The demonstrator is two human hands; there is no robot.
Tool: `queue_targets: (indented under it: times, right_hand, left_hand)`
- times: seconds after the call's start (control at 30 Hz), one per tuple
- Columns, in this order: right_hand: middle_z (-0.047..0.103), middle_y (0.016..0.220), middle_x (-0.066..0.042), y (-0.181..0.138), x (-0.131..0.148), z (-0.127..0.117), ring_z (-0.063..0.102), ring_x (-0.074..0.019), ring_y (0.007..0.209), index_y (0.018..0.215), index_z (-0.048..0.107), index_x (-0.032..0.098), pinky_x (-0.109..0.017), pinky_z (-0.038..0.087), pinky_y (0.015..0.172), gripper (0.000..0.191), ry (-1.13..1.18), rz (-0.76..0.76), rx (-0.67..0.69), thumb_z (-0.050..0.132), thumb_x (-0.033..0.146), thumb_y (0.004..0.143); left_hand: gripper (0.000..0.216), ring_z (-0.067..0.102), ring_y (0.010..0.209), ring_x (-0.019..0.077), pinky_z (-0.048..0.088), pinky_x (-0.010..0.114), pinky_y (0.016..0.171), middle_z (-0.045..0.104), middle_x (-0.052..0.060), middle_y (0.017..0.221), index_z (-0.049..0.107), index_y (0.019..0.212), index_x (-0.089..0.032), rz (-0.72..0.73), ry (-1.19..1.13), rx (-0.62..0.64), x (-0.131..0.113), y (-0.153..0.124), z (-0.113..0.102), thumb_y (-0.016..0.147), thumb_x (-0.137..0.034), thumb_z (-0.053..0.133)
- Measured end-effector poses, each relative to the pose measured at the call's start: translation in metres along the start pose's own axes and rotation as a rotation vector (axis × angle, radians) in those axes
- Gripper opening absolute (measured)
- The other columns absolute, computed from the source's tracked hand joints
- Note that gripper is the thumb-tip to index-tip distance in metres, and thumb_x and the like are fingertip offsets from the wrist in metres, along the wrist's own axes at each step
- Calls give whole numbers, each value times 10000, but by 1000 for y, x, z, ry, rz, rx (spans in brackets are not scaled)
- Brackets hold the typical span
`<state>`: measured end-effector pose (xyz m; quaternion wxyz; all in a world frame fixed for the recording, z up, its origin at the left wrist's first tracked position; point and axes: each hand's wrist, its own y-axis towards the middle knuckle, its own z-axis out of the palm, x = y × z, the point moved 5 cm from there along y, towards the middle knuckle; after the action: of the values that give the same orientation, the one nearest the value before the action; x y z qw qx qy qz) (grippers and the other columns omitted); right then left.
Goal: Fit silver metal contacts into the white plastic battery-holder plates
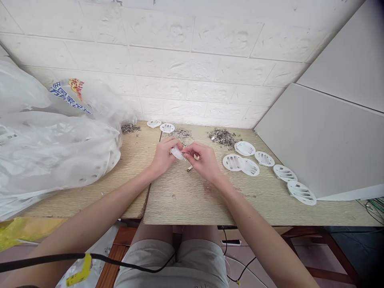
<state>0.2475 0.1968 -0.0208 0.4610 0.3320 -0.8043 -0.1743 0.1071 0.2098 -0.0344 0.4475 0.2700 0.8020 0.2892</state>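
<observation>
Tilted up between the fingers of my left hand (165, 153) is a white round plastic battery holder (177, 153). My left hand is closed on its edge. My right hand (201, 157) is closed in a pinch at the holder's right side, with a small dark metal piece (183, 153) at the fingertips; its exact shape is too small to tell. Below the right fingers, a short metal object (190, 169) lies on the wooden table (186, 204). Just behind my hands spreads a heap of small metal pieces (181, 134).
More metal pieces form a pile (223, 137) at the back. Several white battery holders (244, 148) lie to the right, and two holders (167, 128) near the wall. A large plastic bag (60, 148) fills the left. A grey panel (333, 140) stands right. A black cable (120, 262) crosses below.
</observation>
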Motion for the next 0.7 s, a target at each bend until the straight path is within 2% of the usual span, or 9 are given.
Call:
queue_targets:
  times: [0.23,0.43,0.7]
  right_hand:
    - [654,779,-34,-2,0,3,546,-130,644,804,659,171,-253,398,585,125,-89,-21,54,580,76,810]
    - [650,813,-56,-5,1,5,560,-147,679,822,637,174,-270,413,627,142,-139,-60,60,522,95,847]
    - [651,786,-37,-4,-2,5,555,-138,657,829,654,179,-266,418,615,124,-70,-12,1,550,110,828]
  left_hand:
    - [122,566,755,179,425,307,690,639,32,763,594,682,-180,46,36,45,1,-1,3,797,-202,631]
    - [124,573,759,176,432,311,699,639,25,760,592,675,-183,29,42,18,2,-2,1,795,-153,599]
    - [149,566,718,158,416,295,661,629,8,725,572,656,-181,22,20,-8,-2,0,1,796,-174,624]
